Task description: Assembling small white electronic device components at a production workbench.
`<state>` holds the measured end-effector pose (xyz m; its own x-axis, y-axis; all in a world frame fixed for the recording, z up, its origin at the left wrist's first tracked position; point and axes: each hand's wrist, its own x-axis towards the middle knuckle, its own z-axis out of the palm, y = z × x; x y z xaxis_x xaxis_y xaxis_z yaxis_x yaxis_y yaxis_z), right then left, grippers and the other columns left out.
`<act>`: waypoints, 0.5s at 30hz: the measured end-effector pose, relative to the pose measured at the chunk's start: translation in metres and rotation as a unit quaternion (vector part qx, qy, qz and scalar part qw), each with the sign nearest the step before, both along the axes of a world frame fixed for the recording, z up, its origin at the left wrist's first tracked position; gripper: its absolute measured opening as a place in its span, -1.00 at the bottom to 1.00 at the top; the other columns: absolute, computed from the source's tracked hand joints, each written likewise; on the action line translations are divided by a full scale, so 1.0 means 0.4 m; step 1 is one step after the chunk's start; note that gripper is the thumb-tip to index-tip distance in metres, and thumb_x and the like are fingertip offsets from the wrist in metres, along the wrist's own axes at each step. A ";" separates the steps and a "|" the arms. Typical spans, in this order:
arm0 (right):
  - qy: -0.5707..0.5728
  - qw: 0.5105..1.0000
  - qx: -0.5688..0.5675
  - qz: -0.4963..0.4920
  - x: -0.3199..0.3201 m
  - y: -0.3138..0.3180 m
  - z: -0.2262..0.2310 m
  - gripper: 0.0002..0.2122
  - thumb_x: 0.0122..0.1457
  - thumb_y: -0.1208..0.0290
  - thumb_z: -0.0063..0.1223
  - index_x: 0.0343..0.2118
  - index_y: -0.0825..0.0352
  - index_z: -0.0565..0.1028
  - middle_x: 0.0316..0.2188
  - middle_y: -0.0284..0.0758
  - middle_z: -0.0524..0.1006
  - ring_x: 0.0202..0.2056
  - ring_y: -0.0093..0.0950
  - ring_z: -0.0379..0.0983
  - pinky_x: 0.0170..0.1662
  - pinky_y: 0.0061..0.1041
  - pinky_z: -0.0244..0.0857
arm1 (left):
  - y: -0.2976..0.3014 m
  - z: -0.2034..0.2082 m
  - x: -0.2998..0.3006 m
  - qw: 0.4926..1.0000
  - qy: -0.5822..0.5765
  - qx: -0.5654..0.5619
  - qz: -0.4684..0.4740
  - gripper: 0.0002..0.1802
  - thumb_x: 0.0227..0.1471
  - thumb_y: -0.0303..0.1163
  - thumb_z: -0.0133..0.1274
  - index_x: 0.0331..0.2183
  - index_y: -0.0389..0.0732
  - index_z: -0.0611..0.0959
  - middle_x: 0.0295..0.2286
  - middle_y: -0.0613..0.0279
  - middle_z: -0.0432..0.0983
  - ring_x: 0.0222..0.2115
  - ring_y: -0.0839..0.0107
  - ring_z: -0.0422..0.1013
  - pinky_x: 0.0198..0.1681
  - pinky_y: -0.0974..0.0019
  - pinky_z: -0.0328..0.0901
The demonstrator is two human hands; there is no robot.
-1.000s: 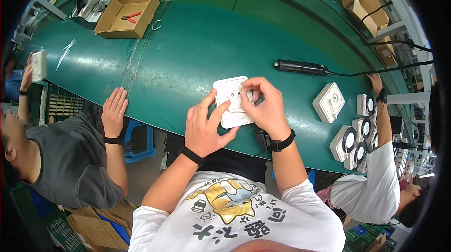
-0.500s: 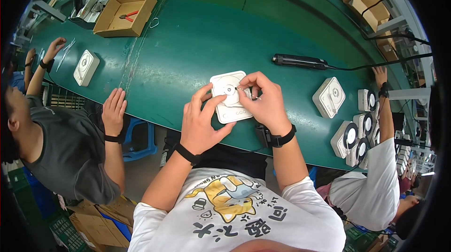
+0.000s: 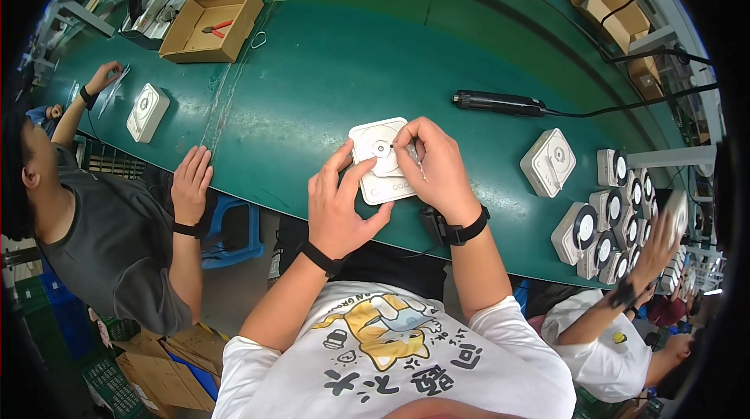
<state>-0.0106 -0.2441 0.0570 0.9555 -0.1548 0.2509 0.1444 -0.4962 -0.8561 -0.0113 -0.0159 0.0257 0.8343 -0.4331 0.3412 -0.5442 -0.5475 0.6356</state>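
A white mini record player [image 3: 380, 185] lies on the green bench in front of me, a round platter with a small hub on its top. My left hand [image 3: 340, 204] grips it from the left, fingers spread over its left edge and top, thumb by its near edge. My right hand [image 3: 433, 165] is closed in a pinch over the right part of the platter. A tiny dark bit shows at those fingertips, too small to name. Something thin and pale pokes out beside the right palm, mostly hidden.
A black electric screwdriver [image 3: 498, 103] with its cable lies beyond on the right. Another white player [image 3: 548, 161] sits to the right, near several with black discs [image 3: 584, 225]. At far left are a cardboard tray [image 3: 211, 24] with red-handled pliers and a white player [image 3: 148, 113]. Co-workers sit on both sides.
My right fingers have shifted slightly on the platter, still pinched; my left hand stays on the player. The right co-worker's hand has drawn back toward their body with a pale object.
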 end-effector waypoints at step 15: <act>0.006 1.000 -0.012 0.003 -0.014 -0.013 0.025 -0.85 0.29 0.51 0.50 -0.15 0.31 0.70 -0.31 -0.42 0.74 -0.49 -0.60 0.33 -0.39 -0.47 0.25 | -0.003 -0.011 -0.002 0.999 -0.039 0.007 0.004 -0.13 -0.03 -0.14 0.63 0.32 0.02 0.73 0.49 -0.06 0.42 0.31 0.01 0.55 0.35 -0.09 0.34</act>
